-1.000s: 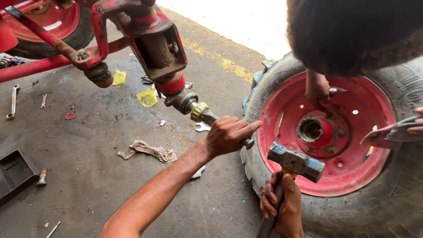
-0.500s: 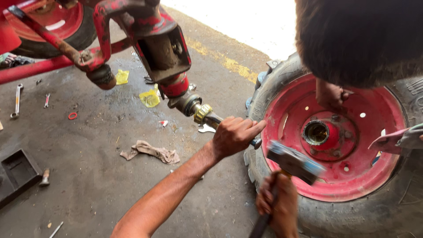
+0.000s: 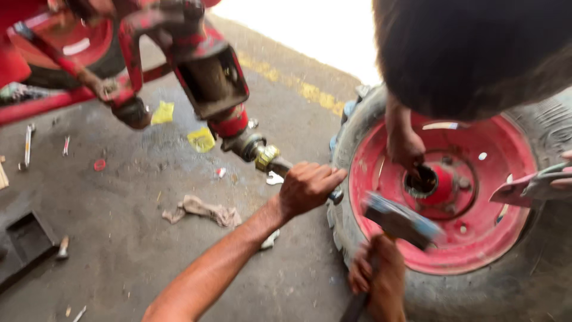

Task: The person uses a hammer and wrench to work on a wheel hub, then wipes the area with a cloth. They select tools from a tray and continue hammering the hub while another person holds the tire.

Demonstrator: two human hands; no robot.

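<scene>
The left hand point(image 3: 310, 188) is closed around the axle shaft point(image 3: 280, 167), just left of the red wheel rim point(image 3: 453, 238). A hammer point(image 3: 399, 222) is gripped by the right hand point(image 3: 378, 277) and held over the rim's lower-left part.

- Left hand point(image 3: 308, 188) grips the axle shaft point(image 3: 280, 167) just beside the tyre point(image 3: 342, 220).
- Right hand point(image 3: 378, 280) holds a hammer point(image 3: 399, 222), head blurred, over the red rim point(image 3: 476, 250).
- Another person's hand point(image 3: 405, 146) touches the hub point(image 3: 438, 182).
- A rag point(image 3: 202, 210) lies on the floor point(image 3: 107, 238).
</scene>
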